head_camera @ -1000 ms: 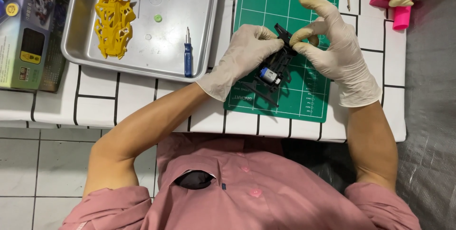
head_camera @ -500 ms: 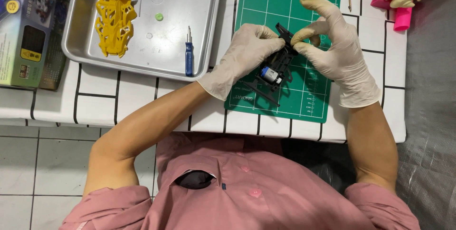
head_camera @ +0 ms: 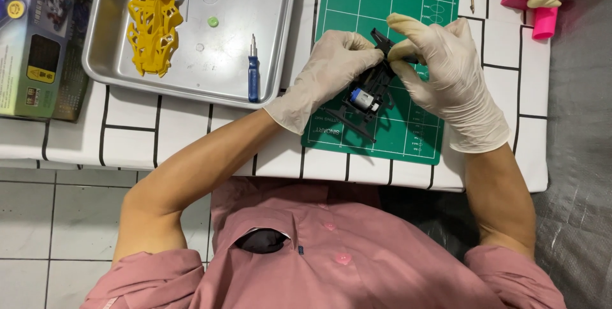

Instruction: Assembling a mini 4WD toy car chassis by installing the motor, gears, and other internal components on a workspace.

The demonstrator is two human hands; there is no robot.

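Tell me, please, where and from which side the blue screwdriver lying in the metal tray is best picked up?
Probably by the blue handle of the screwdriver, pinched across its width from above. It lies flat on the metal tray, shaft pointing away from the person, with bare tray on both sides, so fingers fit either side. The handle is the thickest part; the thin shaft would likely slip.

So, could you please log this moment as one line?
left hand: grips black chassis | right hand: pinches its top | over green mat | screwdriver in tray
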